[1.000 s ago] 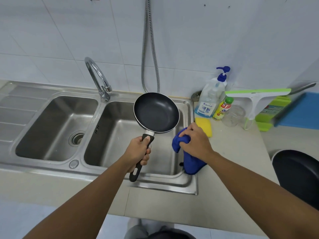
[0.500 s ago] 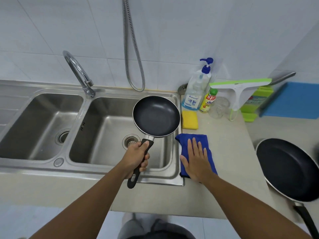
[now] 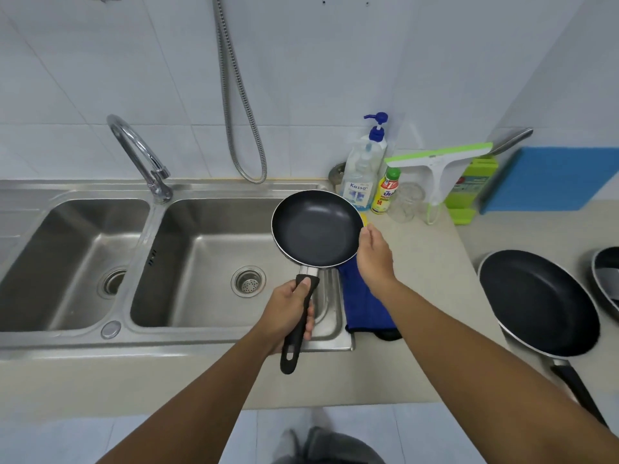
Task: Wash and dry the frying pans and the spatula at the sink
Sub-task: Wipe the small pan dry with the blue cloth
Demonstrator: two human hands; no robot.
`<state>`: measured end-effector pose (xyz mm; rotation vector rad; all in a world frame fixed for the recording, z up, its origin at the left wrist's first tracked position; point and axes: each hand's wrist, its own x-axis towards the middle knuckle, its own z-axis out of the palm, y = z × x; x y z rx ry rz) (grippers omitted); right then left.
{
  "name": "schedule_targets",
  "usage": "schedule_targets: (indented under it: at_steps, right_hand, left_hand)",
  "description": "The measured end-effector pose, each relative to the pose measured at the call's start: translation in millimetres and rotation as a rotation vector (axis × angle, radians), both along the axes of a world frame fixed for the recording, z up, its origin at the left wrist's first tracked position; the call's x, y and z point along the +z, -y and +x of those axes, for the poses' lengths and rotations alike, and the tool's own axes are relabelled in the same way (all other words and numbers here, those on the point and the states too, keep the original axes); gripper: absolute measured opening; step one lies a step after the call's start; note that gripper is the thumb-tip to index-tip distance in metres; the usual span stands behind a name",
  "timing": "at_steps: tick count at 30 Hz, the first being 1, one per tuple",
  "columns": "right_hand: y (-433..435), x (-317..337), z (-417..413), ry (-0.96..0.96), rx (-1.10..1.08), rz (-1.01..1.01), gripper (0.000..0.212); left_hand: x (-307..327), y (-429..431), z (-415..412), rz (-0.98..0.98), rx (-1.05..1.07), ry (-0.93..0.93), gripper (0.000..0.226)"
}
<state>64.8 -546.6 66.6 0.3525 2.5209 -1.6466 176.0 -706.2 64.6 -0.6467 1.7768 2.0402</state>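
1. The left hand is closed round the black plastic handle of the small round frying pan, thumb laid along the top of the grip.
2. The right hand sits against the pan's right rim with its back to the camera and its fingers gently curved. I cannot tell whether they pinch the rim or only touch it.
3. The pan has a dark, matt non-stick inside, a thin pale metal edge and a short shiny steel neck where the handle joins.
4. It is held over the right edge of the right basin of the brushed stainless steel double sink, inside facing up. Its long axis runs near to far: bowl away, handle towards the person and slightly left, with a hanging slot at its end.
5. Just under the right wrist a folded, plush blue cloth lies on the speckled beige bench.
6. Well to the right, a larger black frying pan rests on the bench, handle pointing near-right.
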Motion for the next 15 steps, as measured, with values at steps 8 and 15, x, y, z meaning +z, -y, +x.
schedule_targets:
  at_steps: [8,15]
  right_hand:
    - [-48,-21,-9,-0.025,-0.34,0.003,0.036]
    - [-132,-40,-12,0.011,-0.321,0.001,0.04]
  left_hand:
    - [-6,-45,1,0.014,-0.14,-0.023,0.033]
    - [-32,-120,-11,-0.162,-0.208,0.022,0.027]
